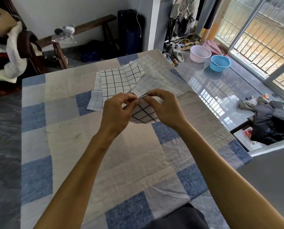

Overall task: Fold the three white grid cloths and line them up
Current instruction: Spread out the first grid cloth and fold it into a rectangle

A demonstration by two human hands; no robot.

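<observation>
three grid cloths: one bold-lined (115,83), two faint-lined (95,98) (159,76); two hands (116,111) (164,108); two basins (200,53) (220,62); one checked table cover (68,154).

Cloths (116,81) overlapping on table (63,146); basins (220,62) beyond, right.

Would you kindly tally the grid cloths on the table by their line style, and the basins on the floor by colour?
Bold black-grid cloth: 1
Faint-grid cloths: 2, left piece and right piece, unless joined underneath
Pale pink basin: 1
Blue basin: 1
Total: 5
</observation>
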